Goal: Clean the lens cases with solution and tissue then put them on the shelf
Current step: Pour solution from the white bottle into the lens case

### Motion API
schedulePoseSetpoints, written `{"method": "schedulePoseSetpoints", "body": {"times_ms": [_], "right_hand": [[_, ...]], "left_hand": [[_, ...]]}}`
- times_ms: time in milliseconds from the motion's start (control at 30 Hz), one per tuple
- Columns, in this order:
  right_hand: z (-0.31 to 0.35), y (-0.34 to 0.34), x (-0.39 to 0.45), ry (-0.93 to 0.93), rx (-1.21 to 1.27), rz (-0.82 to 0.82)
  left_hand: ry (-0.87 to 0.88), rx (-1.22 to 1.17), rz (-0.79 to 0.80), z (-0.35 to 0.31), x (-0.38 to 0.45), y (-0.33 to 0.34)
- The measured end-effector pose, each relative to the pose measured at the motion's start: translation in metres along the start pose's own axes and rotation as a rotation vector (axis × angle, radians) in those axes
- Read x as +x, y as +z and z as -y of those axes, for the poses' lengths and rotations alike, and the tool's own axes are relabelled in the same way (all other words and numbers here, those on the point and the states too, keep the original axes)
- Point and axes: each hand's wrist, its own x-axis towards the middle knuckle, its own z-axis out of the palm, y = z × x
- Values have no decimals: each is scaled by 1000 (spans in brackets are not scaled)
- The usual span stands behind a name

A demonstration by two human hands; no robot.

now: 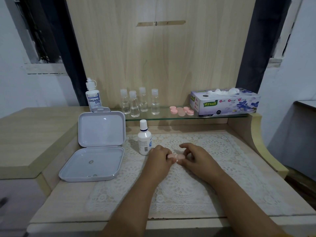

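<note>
Left hand (159, 155) and right hand (196, 155), fingers curled, both pinch pink lens case (177, 156); open white box (95, 151) holds small lens.

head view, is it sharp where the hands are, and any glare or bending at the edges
Head view: dim, even light; the left hand and right hand look slightly soft around the pink lens case; faint reflections on the glass shelf; wide-angle bending curves the desk edges and window frames.
</note>
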Motion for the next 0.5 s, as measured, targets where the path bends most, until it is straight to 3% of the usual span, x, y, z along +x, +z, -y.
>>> {"method": "schedulePoseSetpoints", "body": {"times_ms": [500], "right_hand": [[-4,1,0,-25,-29,-22]], "left_hand": [[1,-7,-6,-1,0,-1]]}}
